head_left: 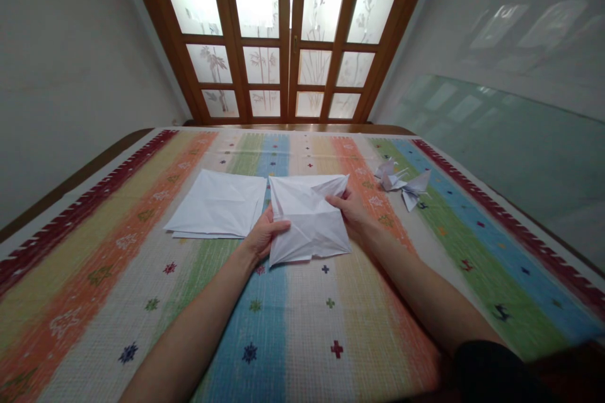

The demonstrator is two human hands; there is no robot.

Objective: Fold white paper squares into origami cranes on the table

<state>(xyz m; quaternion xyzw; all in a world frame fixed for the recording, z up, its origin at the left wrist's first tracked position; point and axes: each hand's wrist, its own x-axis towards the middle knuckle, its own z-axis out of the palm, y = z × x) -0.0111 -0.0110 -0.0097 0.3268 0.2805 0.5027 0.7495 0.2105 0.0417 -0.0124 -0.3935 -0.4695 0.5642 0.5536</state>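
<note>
A creased white paper sheet [307, 217] lies on the striped cloth in front of me. My left hand [263, 236] grips its left edge, thumb on top and fingers under it. Along the sheet's right edge my right hand [352, 211] pinches the paper, with its fingers curled over the upper right part. The sheet shows several fold lines and is partly lifted at the top.
A stack of flat white sheets [217, 208] lies just left of the held paper. Two folded paper cranes [401, 182] sit to the right. The colourful striped tablecloth [302, 327] covers the table; a wooden glazed door [288, 38] stands behind.
</note>
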